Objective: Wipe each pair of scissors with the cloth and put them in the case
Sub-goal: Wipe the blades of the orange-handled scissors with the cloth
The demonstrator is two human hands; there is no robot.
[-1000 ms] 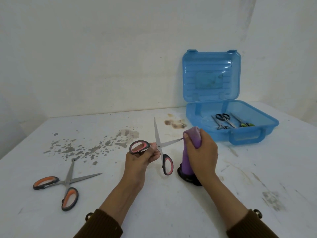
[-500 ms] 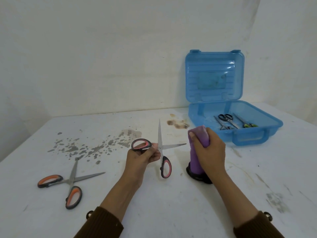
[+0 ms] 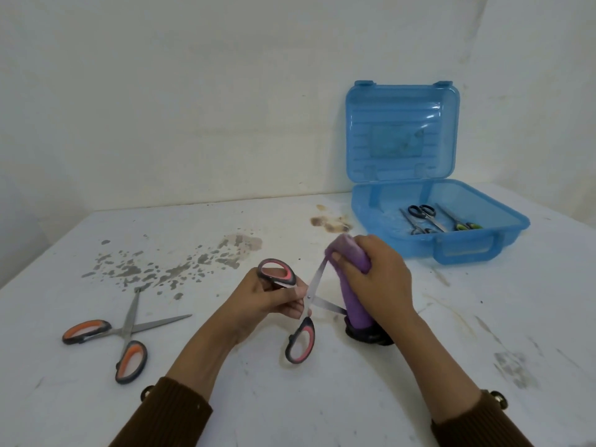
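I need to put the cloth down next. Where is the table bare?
Bare table right of the right hand, in front of the case; also between the orange scissors and the left hand. Crowded around the cloth and pink scissors.

Table (image 3: 322, 398) free btwn cloth (image 3: 353, 295) & open case (image 3: 419, 248); orange scissors (image 3: 127, 330) obstruct left.

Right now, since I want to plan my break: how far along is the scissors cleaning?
Done: about three small scissors lie in the open blue plastic case. In hand: the left hand holds the pink-and-black-handled scissors open while the right hand pinches the purple cloth over one blade tip. Left: the orange-and-black-handled scissors lie on the white table, untouched.
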